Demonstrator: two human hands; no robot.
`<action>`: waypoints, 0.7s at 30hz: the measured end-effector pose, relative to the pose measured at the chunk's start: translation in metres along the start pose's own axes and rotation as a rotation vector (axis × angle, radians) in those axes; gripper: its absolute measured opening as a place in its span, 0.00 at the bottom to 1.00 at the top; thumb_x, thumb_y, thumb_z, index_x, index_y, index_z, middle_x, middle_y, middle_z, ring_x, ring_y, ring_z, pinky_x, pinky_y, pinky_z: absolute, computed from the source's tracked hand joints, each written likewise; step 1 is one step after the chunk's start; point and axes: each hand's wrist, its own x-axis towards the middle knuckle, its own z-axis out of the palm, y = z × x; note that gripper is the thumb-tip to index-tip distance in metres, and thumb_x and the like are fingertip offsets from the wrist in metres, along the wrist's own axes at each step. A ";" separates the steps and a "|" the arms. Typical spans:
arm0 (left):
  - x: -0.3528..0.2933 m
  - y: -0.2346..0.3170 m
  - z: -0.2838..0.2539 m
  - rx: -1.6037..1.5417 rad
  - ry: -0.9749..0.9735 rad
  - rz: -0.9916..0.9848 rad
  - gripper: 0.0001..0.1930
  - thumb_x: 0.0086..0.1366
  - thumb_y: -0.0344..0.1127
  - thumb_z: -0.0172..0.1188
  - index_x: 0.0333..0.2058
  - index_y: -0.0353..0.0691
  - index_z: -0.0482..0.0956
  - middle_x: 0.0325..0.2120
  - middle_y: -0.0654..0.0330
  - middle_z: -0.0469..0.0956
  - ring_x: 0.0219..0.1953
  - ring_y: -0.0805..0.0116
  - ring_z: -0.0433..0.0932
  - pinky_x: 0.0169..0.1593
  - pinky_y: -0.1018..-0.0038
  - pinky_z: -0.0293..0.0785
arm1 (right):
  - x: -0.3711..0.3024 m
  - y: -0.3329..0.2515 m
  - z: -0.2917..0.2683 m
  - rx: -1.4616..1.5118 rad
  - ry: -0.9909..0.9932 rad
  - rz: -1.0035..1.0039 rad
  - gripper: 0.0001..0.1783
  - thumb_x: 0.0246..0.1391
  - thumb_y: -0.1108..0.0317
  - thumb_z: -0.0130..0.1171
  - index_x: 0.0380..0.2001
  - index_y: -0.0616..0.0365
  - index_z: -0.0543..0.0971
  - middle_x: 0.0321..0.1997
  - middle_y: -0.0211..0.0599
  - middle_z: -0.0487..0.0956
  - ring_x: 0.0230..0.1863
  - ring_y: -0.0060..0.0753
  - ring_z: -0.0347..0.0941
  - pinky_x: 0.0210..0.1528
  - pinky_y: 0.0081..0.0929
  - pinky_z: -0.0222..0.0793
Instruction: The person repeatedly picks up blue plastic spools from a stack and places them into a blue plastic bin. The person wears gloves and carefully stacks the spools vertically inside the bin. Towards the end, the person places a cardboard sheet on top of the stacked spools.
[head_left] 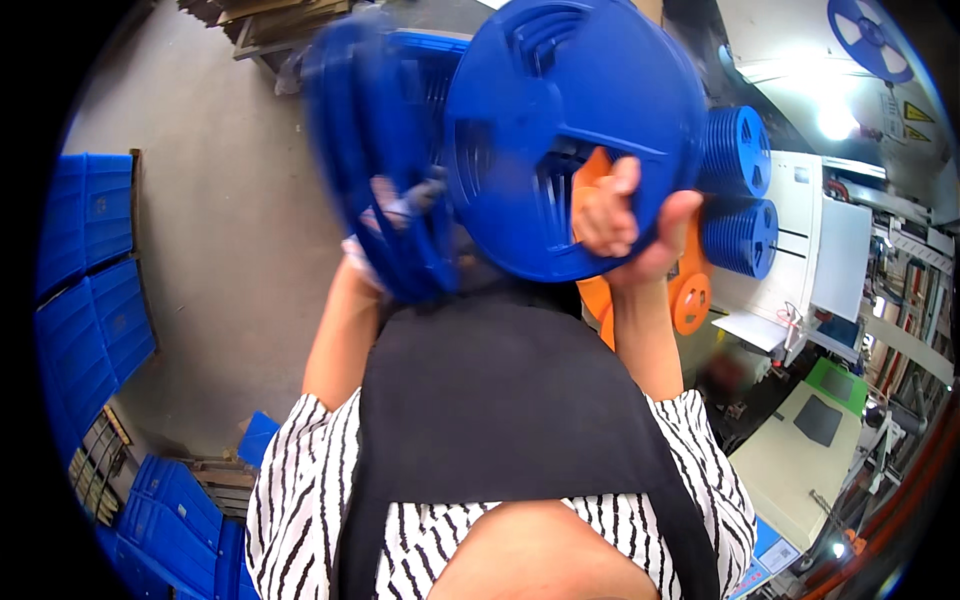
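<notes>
Large blue plastic reels are in both of my hands, up in front of my chest. My left hand (385,210) is hooked through the spoke openings of a few tilted blue reels (350,130), seen nearly edge-on and smeared by motion. My right hand (620,215) grips the lower right rim of a stack of blue reels (590,70) that faces me. Its fingers pass through an opening between the spokes, and the thumb lies outside the rim. How many reels each hand carries is hidden by the front ones.
Two stacks of smaller blue reels (740,150) stand to the right, beside a white machine (840,250). Orange reels (692,303) show behind my right hand. Blue crates (90,220) line the left side. Flattened cardboard (270,15) lies at the far left.
</notes>
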 end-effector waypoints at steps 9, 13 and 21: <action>-0.010 0.045 0.094 -0.309 -0.134 -0.154 0.25 0.66 0.45 0.60 0.56 0.39 0.68 0.40 0.54 0.79 0.29 0.63 0.80 0.37 0.70 0.81 | 0.017 0.049 0.057 -0.830 0.067 0.263 0.38 0.50 0.40 0.65 0.48 0.64 0.71 0.29 0.35 0.77 0.31 0.24 0.75 0.35 0.20 0.72; -0.012 0.029 0.072 -0.332 -0.066 -0.136 0.30 0.63 0.41 0.63 0.61 0.40 0.64 0.47 0.57 0.77 0.47 0.63 0.79 0.53 0.70 0.77 | 0.016 0.044 0.052 -0.885 0.118 0.287 0.29 0.56 0.56 0.64 0.52 0.66 0.72 0.36 0.40 0.81 0.38 0.28 0.79 0.43 0.26 0.76; -0.013 0.037 0.045 -0.672 -0.180 -0.037 0.38 0.54 0.49 0.67 0.59 0.36 0.65 0.49 0.50 0.74 0.56 0.51 0.73 0.65 0.54 0.66 | -0.011 0.002 0.002 -0.618 0.747 0.145 0.23 0.63 0.55 0.56 0.48 0.66 0.73 0.33 0.42 0.81 0.31 0.31 0.79 0.37 0.28 0.77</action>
